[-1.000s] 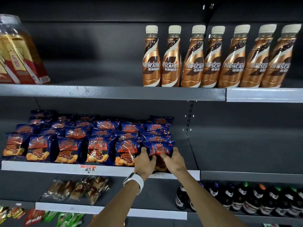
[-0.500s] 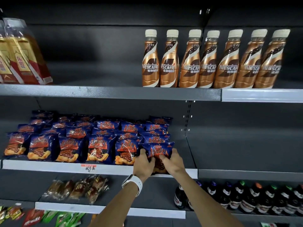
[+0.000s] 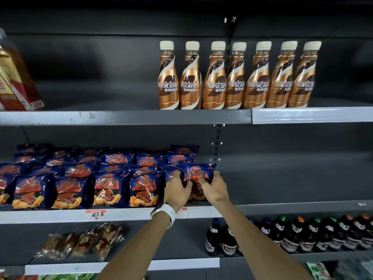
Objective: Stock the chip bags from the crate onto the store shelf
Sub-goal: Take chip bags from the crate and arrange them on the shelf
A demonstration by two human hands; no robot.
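A dark blue chip bag (image 3: 198, 172) with orange print stands at the right end of the front row on the middle shelf (image 3: 60, 216). My left hand (image 3: 176, 189), with a white watch on its wrist, grips the bag's left side. On the bag's right side my right hand (image 3: 215, 187) grips it with curled fingers. Several rows of the same chip bags (image 3: 109, 185) fill the shelf to the left. The crate is out of view.
Bronze coffee bottles (image 3: 238, 77) line the upper shelf, with a red and gold pack (image 3: 14, 85) at its far left. To the right of the held bag the middle shelf is bare. Below are wrapped snacks (image 3: 80, 242) and dark bottles (image 3: 302, 235).
Both hands have kept their hold on the bag and pushed it a little back and to the right at the row's end. The camera has shifted slightly.
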